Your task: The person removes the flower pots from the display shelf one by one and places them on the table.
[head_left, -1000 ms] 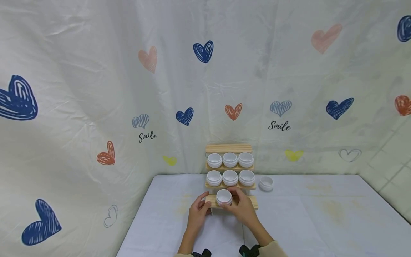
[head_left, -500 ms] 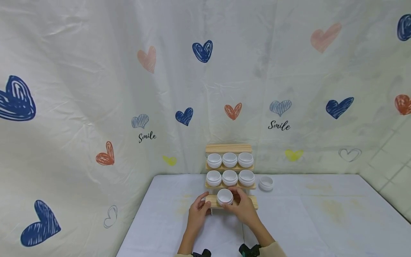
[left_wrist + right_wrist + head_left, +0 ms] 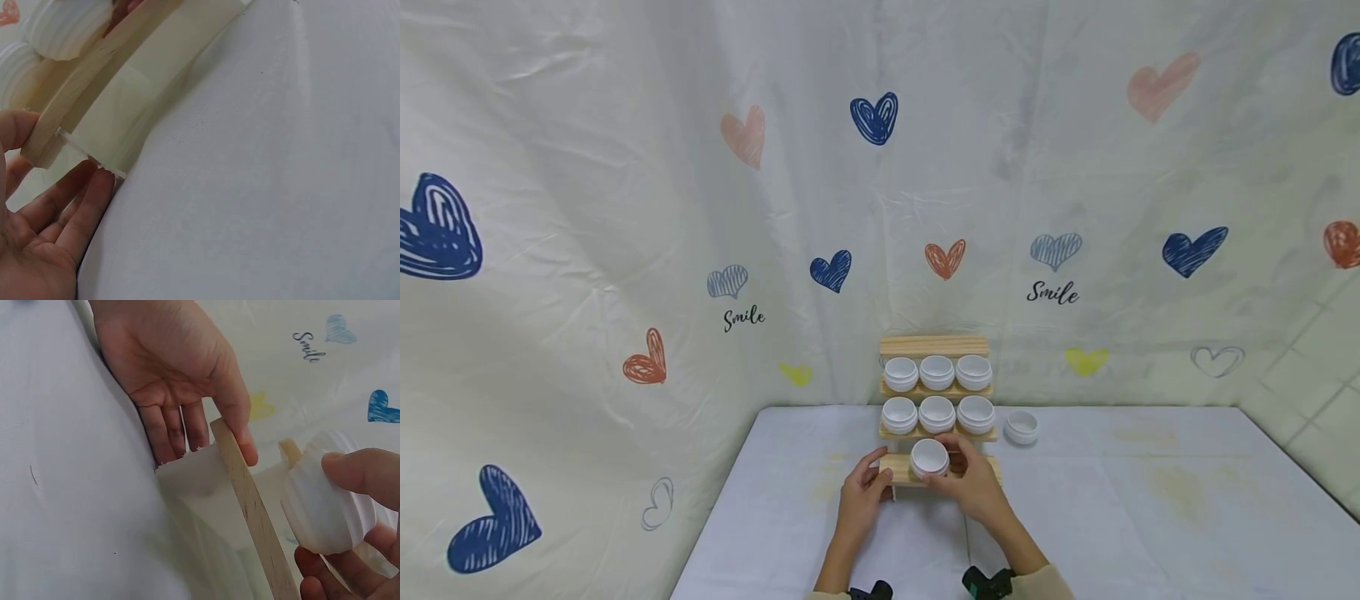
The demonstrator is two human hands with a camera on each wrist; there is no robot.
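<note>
A small white bowl (image 3: pixel 929 459) is pinched between the thumb and fingers of my right hand (image 3: pixel 974 483), over the lowest board of a tiered wooden stand (image 3: pixel 895 469). The right wrist view shows the ridged side of this bowl (image 3: pixel 325 506), tilted in that picture, with the thumb on one side and fingers on the other. My left hand (image 3: pixel 863 498) grips the left end of the same board. In the left wrist view its thumb lies on the wooden end (image 3: pixel 44 144), while other fingertips touch the clear side support (image 3: pixel 94 156).
Several matching white bowls (image 3: pixel 937 414) stand in two rows on the upper boards. One more bowl (image 3: pixel 1022 427) sits on the white-covered table (image 3: pixel 1112 517), right of the stand. A pale curtain (image 3: pixel 955 183) printed with hearts hangs behind.
My right hand has shifted the pinched bowl slightly to the right along the lowest board. The left hand keeps its grip on the board's end, and the other bowls stay put.
</note>
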